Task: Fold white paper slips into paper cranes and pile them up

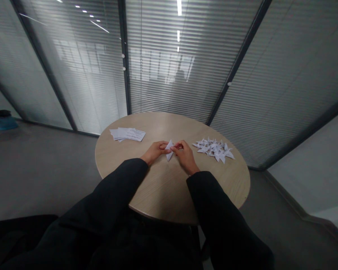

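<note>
While left hand [156,150] pinches one folded paper [169,145] near middle of round table [163,187], right hand [185,154] pinches it from three o'clock side; both curled, two dark sleeves [124,176] from seven and five. Paper pile [214,148] at three, too overlapped to count; fanned sheets [128,134] at ten; blinds [169,90] at twelve.

Matt paper piece [169,156], wood-grained tabletop [160,187] (smooth-looking)

The table [163,191] is of pale beige colour with wood grain. Near its left edge, the sheets [126,134] are white with dark print. The folded paper [169,156] and, toward the right edge, the folded pieces [214,149] are white. The sleeves [118,180] are black; the blinds [157,88], beyond the far edge, have grey stripes.
</note>
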Demonstrator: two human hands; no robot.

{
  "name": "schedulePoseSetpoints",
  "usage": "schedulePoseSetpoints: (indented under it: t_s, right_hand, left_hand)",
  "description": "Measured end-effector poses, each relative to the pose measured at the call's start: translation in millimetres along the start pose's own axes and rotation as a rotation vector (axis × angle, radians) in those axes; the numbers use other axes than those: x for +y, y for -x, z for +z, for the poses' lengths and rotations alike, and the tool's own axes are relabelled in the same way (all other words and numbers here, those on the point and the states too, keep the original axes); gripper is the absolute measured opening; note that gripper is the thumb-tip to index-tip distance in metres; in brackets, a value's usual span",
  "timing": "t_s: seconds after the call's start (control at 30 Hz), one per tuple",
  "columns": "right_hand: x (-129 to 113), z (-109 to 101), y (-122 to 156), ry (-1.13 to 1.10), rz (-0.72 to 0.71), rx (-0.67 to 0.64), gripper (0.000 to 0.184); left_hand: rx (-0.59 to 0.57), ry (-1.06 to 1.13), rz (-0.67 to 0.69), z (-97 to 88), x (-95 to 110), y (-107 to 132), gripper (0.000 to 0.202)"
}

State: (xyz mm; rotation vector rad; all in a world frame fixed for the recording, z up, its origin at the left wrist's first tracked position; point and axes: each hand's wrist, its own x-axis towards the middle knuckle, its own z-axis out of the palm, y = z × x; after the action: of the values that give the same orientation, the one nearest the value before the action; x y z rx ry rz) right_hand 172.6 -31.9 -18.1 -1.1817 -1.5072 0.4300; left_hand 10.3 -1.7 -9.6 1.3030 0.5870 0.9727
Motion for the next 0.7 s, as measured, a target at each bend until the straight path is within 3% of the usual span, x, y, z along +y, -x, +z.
schedulePoseSetpoints:
  t_s: [0.33,0.7]
  right_hand:
    - [-9.2,-3.7,0.0,-0.044,-0.064,0.005,0.025]
    - [-9.8,-4.7,-1.5,-0.201,0.046,0.016,0.029]
  left_hand:
    - [-0.037,-0.13,-0.037,2.0,-0.3,1.0,0.05]
    - [-0.053,-0.224,0.002,6.6,3.5,7.2,0.05]
